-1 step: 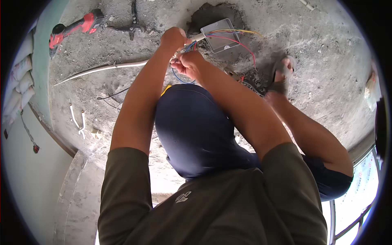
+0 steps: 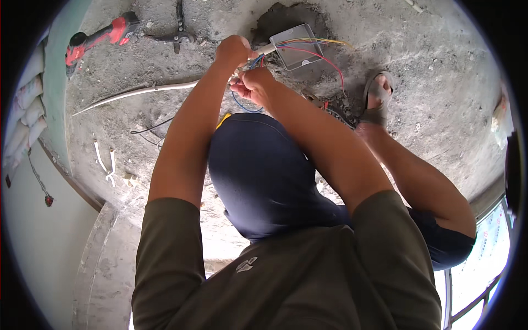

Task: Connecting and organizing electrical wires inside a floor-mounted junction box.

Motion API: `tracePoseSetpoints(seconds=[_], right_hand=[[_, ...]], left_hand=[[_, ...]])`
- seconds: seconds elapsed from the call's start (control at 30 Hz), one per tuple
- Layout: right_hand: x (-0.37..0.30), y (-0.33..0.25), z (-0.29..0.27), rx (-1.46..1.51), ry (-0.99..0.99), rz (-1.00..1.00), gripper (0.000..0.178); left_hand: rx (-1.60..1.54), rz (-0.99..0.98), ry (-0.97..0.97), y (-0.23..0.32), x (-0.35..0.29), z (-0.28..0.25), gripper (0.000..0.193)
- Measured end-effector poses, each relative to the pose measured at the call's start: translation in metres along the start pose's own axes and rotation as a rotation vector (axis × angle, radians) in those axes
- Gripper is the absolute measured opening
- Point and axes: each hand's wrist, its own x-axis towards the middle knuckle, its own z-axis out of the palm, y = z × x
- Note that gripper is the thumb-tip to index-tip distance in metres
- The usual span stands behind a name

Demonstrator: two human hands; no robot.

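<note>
At the top centre, my left hand point(image 2: 234, 50) is closed, its thumb along a short white conduit point(image 2: 266, 50). My right hand point(image 2: 257, 85) sits just below, fingers curled in a pinch at a bundle of blue and red wires point(image 2: 256, 62). The fingers partly hide where the wires meet. A loop of blue wire point(image 2: 245, 109) hangs below the right hand. The conduit's other end enters a grey rectangular junction box point(image 2: 297, 48) set in the floor. Yellow, blue and red wires point(image 2: 331, 61) fan out of the box to the right.
A red and black power tool point(image 2: 104, 38) and black-handled pliers or cutters point(image 2: 177, 37) lie at upper left. A long white conduit point(image 2: 137, 91) runs left of my hands. My bent right knee and sandalled foot point(image 2: 379, 93) are at right. Rough concrete surrounds everything.
The sandalled foot has shifted slightly up and left. Both hands hold nearly the same place.
</note>
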Motion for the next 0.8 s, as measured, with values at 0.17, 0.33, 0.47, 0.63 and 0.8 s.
tracePoseSetpoints(seconds=[0.17,0.33,0.47,0.63,0.8], right_hand=[[-0.006,0.007,0.008,0.007,0.157,-0.150,0.013],[-0.019,0.009,0.020,0.168,0.262,-0.268,0.012],[-0.012,0.007,0.019,0.110,0.224,-0.298,0.014],[-0.015,-0.008,0.000,0.055,0.092,-0.233,0.013],[-0.048,-0.071,-0.024,-1.861,0.138,-0.787,0.007]], left_hand=[[-0.112,-0.129,-0.085,0.008,-0.006,-0.002,0.025],[-0.093,-0.070,-0.012,0.001,-0.011,0.004,0.026],[-0.094,-0.078,0.015,0.003,-0.012,0.002,0.026],[-0.030,-0.116,0.044,0.013,-0.012,0.004,0.027],[0.095,-0.025,0.136,-0.003,-0.015,0.007,0.032]])
